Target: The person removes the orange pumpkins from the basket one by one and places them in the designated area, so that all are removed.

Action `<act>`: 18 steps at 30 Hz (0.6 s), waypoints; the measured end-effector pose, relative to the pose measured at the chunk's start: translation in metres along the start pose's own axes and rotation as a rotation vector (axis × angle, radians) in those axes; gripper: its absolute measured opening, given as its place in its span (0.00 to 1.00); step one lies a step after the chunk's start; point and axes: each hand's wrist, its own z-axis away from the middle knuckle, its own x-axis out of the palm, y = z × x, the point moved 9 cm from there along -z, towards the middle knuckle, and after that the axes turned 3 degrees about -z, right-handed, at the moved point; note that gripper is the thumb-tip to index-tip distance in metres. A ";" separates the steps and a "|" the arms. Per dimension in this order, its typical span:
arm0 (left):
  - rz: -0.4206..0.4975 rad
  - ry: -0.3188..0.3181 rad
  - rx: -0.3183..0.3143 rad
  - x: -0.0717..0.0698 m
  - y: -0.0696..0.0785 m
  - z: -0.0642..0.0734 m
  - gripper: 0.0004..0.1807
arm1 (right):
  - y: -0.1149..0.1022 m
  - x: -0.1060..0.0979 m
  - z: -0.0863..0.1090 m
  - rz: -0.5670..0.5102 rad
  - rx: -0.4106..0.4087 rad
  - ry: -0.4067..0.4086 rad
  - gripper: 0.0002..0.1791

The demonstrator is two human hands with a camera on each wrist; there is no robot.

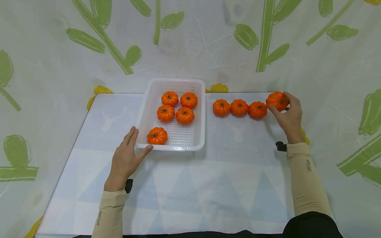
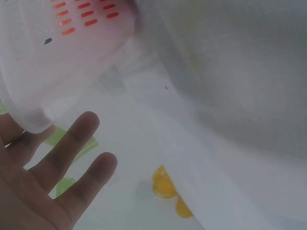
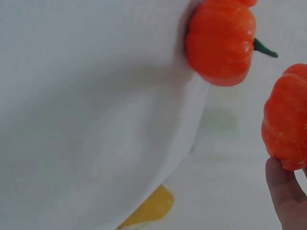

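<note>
My right hand (image 1: 289, 117) holds a small orange toy pumpkin (image 1: 276, 100) between thumb and fingers, at the right end of a row. In the right wrist view that pumpkin (image 3: 289, 117) is apart from a neighbouring pumpkin (image 3: 221, 42) on the table. Three more pumpkins stand in the row, including one (image 1: 221, 107) nearest the basket. My left hand (image 1: 126, 158) touches the front left corner of a white plastic basket (image 1: 201, 132), fingers extended along its side and thumb at the front rim. Several pumpkins lie inside, one (image 1: 157, 136) by itself near the front.
The table (image 1: 190, 198) has a pale cloth with blue triangles. Behind and around it hangs a light sheet (image 1: 196, 49) with green leaf prints. The basket stands near the back edge, left of the pumpkin row.
</note>
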 end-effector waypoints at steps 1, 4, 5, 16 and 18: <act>0.000 0.001 0.001 0.000 0.000 0.000 0.52 | 0.003 -0.001 0.000 0.003 0.019 0.003 0.40; 0.002 0.003 0.005 0.000 0.000 0.000 0.52 | 0.013 -0.002 0.000 -0.005 0.073 0.003 0.42; 0.001 0.003 0.006 0.000 0.000 0.000 0.52 | 0.017 -0.001 0.001 -0.001 0.092 -0.003 0.42; 0.001 0.014 0.008 0.000 0.000 -0.001 0.52 | 0.052 0.007 -0.001 0.102 0.213 -0.109 0.44; -0.001 0.015 0.009 0.000 0.000 -0.001 0.52 | 0.058 0.010 -0.001 0.117 0.235 -0.142 0.45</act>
